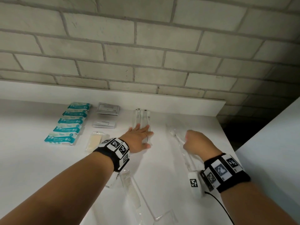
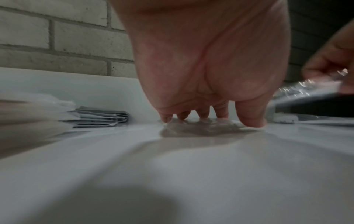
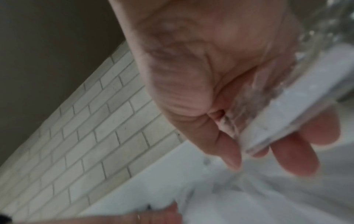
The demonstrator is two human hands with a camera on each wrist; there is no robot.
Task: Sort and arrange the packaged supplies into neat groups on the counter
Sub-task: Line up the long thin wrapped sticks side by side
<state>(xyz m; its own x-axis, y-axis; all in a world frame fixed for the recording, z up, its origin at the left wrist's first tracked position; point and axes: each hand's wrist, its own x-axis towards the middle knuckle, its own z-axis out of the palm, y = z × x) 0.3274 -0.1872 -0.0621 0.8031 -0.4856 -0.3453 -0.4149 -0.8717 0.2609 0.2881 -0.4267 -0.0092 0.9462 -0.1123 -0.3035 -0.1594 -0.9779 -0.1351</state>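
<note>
Two long clear-wrapped packets (image 1: 142, 119) lie side by side against the counter's back ledge. My left hand (image 1: 143, 135) lies flat on their near ends; in the left wrist view its straight fingers (image 2: 250, 119) press on the crinkled wrap (image 2: 201, 126). To the right, my right hand (image 1: 192, 141) grips a clear-wrapped white toothbrush (image 1: 177, 138) that slants over the counter. The right wrist view shows that wrapped toothbrush (image 3: 298, 106) held in my curled fingers (image 3: 298, 157).
Several teal packets (image 1: 69, 125) form a column at the left. Beside them lie grey sachets (image 1: 108, 108), white sachets (image 1: 103, 124) and a beige wrapped item (image 1: 95, 141). A wrapped comb (image 1: 134, 190) lies near me. The white counter (image 1: 211, 124) ends at the right.
</note>
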